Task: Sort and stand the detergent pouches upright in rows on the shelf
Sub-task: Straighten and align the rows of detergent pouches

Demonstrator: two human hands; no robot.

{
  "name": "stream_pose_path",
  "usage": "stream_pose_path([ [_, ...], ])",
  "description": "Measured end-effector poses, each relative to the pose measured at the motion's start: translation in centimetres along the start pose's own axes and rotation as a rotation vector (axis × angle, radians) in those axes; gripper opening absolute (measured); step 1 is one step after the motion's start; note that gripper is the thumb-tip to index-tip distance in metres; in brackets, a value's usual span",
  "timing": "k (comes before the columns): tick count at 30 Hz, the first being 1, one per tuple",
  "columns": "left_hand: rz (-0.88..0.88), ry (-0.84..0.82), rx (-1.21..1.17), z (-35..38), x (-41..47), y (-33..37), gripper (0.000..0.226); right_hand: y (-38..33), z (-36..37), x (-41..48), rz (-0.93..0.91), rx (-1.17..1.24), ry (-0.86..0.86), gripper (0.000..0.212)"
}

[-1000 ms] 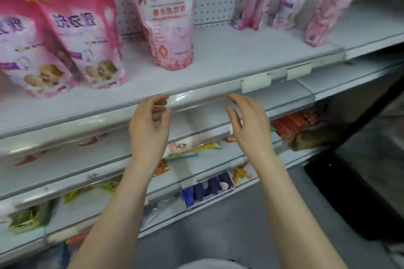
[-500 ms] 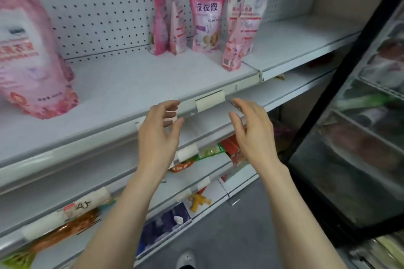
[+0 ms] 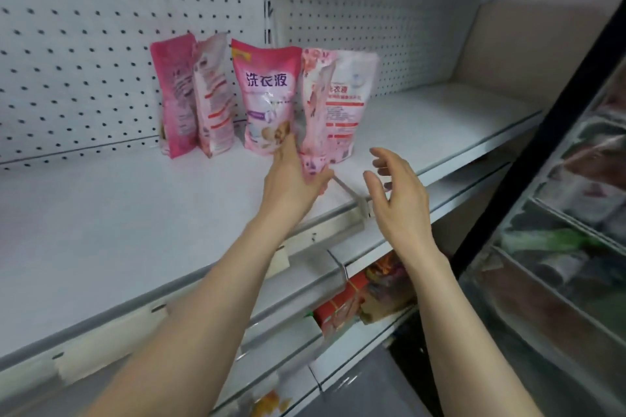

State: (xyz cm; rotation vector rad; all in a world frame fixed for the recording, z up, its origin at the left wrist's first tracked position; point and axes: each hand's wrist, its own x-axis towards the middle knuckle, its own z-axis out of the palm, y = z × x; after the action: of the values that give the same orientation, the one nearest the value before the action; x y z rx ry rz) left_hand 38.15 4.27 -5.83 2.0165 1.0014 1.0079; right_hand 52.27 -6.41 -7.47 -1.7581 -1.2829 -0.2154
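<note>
Two bare forearms reach up over the white shelf (image 3: 111,220); the right hand (image 3: 396,195) hovers above its front edge, fingers (image 3: 381,156) spread and holding nothing. Just beyond, the left hand (image 3: 294,179) grips the lower corner of the pale pink pouch (image 3: 325,112), nearest of the cluster. Farther back, three more pouches stand before the pegboard (image 3: 84,44): the lettered pouch (image 3: 267,95), a pale side-on pouch (image 3: 213,95) and a deep pink pouch (image 3: 174,95).
</note>
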Motion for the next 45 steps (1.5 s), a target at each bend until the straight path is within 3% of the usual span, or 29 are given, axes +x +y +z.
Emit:
stream_pose_path([
  [6,-0.123,0.111,0.048,1.1,2.6,-1.3,0.065,4.2,1.2,7.5,0.083,0.137,-0.052,0.047],
  [10,-0.198,0.288,0.022,-0.1,2.2,-2.0,0.044,5.4,2.8,12.7,0.139,0.313,-0.222,0.066],
  [14,-0.209,0.411,-0.052,-1.4,1.0,-2.6,0.048,6.7,4.7,16.2,0.147,0.480,-0.370,0.050],
  [18,-0.238,0.410,-0.092,-1.6,-0.3,-2.4,0.054,6.6,6.0,16.2,0.132,0.464,-0.286,0.034],
  [22,-0.256,0.514,-0.137,-0.5,-0.1,-1.8,0.050,3.7,5.7,13.3,-0.002,0.267,-0.189,0.050],
  [26,-0.286,0.552,-0.173,-0.2,0.2,-1.7,0.048,3.7,5.0,12.7,0.007,0.400,-0.424,0.073],
  [31,-0.283,0.534,-0.230,-1.2,0.5,-1.9,0.049,6.8,4.5,17.1,0.048,0.803,-0.583,0.035],
  [34,-0.291,0.534,-0.299,-1.3,0.9,-1.9,0.039,7.9,6.1,19.5,0.032,0.838,-0.939,0.069],
  [36,-0.298,0.555,-0.346,-1.1,1.1,-1.8,0.033,7.5,7.2,20.1,0.053,0.874,-1.052,0.082],
  [38,-0.314,0.597,-0.387,-1.0,1.2,-1.6,0.029,6.5,7.8,20.1,0.077,0.877,-1.028,0.079],
  [41,-0.341,0.677,-0.432,-1.0,1.3,-1.2,0.015,5.1,8.3,19.3,0.116,0.890,-0.911,0.055],
  [45,-0.325,0.771,-0.474,-1.1,1.0,-0.6,0.016,4.1,8.6,18.2,0.218,1.028,-0.822,0.037],
])
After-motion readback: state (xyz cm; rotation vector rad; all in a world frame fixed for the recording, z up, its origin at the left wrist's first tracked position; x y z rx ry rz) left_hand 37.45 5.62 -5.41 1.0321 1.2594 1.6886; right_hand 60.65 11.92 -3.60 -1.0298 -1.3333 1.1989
